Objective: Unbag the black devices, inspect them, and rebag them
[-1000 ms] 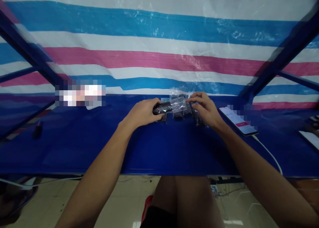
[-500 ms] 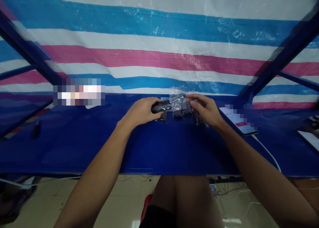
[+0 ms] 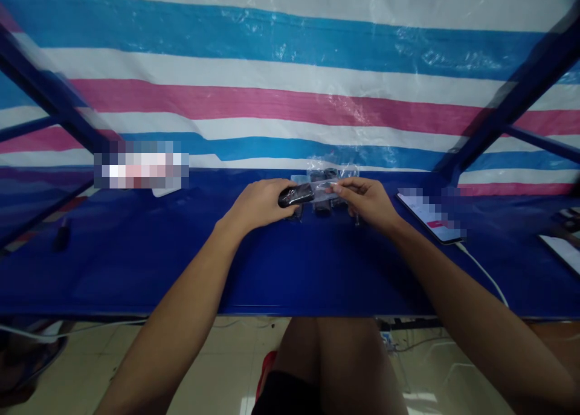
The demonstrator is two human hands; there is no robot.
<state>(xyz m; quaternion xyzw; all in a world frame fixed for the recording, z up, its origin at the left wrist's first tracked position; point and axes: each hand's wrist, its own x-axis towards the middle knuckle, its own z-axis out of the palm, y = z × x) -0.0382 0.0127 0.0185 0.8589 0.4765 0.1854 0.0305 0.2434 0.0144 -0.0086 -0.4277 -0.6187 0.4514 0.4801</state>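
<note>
My left hand [image 3: 265, 203] grips a small black rounded item [image 3: 296, 194] that sits inside a clear plastic bag [image 3: 324, 189]; its kind I cannot make out. The loose end of that bag stretches to the right, where the fingertips of my right hand [image 3: 365, 202] pinch it. Just behind and below lie several more black items in clear bags [image 3: 322, 208], partly covered by my hands and the held bag.
The blue table [image 3: 317, 264] runs across in front of a striped plastic sheet [image 3: 281, 101]. To the right lies a phone [image 3: 428, 215] with a white cable [image 3: 484, 270]. A dark object [image 3: 62, 237] and a blurred-out patch are at left. Blue frame bars [image 3: 502, 107] slant on both sides.
My right hand has moved a little left and down and now pinches the bag's loose end. The black item in my left hand stays nearly in place.
</note>
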